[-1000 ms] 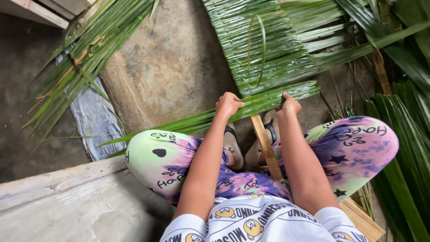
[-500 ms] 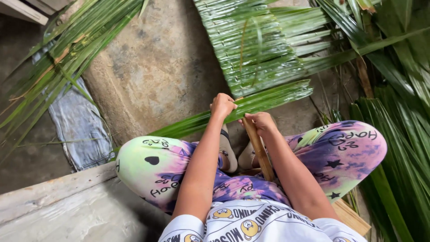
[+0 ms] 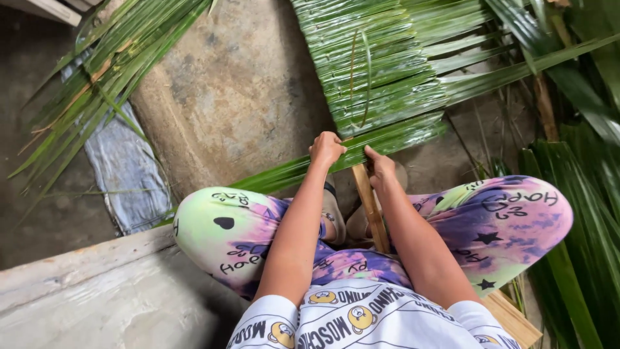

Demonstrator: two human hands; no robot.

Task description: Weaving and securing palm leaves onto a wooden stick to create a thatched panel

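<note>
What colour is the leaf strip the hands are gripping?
Green; the leaf strip shows best in the head view.

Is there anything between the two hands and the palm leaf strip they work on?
Nothing visible. The left hand and the right hand both rest directly on the leaf strip, either side of the midrib.

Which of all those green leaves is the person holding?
The long leaf strip at the woven mat's near edge. Both the left hand and right hand pinch it; the other leaves lie untouched.

Woven frond mat (image 3: 374, 71) — cut off by top edge.
</note>
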